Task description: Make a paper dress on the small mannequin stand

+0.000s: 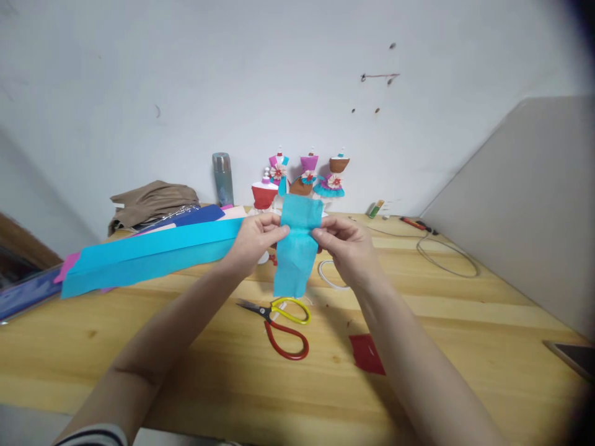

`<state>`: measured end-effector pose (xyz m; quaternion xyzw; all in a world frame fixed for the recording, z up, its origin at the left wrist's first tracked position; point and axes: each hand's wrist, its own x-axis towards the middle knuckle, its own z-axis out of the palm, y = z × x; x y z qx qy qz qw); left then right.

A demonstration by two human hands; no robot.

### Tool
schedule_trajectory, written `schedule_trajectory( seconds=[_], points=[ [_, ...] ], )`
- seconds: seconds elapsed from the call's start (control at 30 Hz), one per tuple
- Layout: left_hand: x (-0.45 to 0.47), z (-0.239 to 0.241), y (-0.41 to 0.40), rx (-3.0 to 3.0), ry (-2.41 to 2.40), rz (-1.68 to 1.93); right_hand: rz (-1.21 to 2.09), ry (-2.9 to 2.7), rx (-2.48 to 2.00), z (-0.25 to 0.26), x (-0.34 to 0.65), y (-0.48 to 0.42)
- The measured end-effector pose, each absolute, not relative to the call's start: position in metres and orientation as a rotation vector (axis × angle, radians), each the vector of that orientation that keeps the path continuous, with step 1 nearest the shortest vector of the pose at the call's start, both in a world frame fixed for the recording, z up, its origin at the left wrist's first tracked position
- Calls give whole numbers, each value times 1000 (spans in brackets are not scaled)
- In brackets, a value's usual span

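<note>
Both my hands hold a small strip of turquoise crepe paper [296,244] upright above the wooden table [186,347]. My left hand [255,238] pinches its left edge and my right hand [341,244] pinches its right edge, fingers closed on the paper. Below the strip lie scissors [279,322] with one yellow and one red handle. A small red paper scrap [367,354] lies beside my right forearm. A long folded turquoise paper roll [149,254] lies to the left, touching my left hand's side.
Several small paper-dress figurines [307,176] stand by the wall, next to a grey flask [223,179] and a brown cloth [151,201]. A white tape ring [328,275], a cable [446,257], a red-handled tool [413,223], a grey board [525,204] and a phone [574,358] lie right.
</note>
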<state>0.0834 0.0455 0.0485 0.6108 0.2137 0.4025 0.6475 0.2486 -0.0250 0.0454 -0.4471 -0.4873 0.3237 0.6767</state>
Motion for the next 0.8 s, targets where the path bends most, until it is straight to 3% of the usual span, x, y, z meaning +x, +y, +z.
schedule_trajectory(
  seconds=[0.5,0.8],
  points=[
    [56,66,67,1697,468,930,801,-1159,-891,50,261,-32],
    [33,80,84,2197,572,492,567,-1190,-1030,39,267,-30]
  ],
)
